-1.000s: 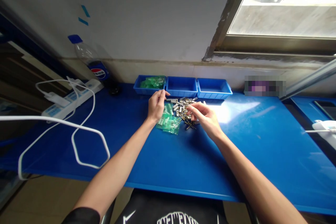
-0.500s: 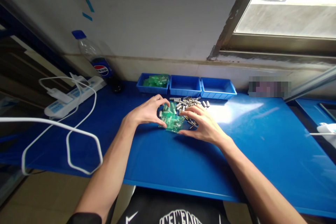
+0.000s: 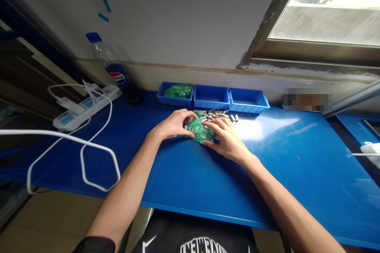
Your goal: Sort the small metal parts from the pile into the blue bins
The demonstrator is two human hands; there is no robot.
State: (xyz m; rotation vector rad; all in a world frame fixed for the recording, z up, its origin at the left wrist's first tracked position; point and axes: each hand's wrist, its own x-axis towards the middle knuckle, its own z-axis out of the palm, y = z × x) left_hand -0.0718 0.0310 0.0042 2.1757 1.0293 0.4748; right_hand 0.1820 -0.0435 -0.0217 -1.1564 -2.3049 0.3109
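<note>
A small pile of green see-through plastic packets (image 3: 198,129) lies on the blue table, with small pale pieces showing inside. My left hand (image 3: 178,123) curls round the pile's left side, thumb and fingers bent against the packets. From the right, my right hand (image 3: 224,136) grips the same pile, its thumb at the near edge and its fingers over the top. Loose small metal pins and sleeves (image 3: 218,115) lie heaped just behind, partly hidden by my right hand. More green packets (image 3: 179,90) fill the left blue bin (image 3: 175,102).
Beside that bin stand a middle blue bin (image 3: 211,102) and a right blue bin (image 3: 251,106), along the wall. A cola bottle (image 3: 117,75), a power strip (image 3: 69,114) and looping white cables (image 3: 114,162) occupy the left. A blurred-out object (image 3: 307,100) sits back right.
Both hands have closed in on the green packets, pressing them into a tighter pile. My left hand and the packets have moved slightly right and away from me, nearer the metal pieces.
</note>
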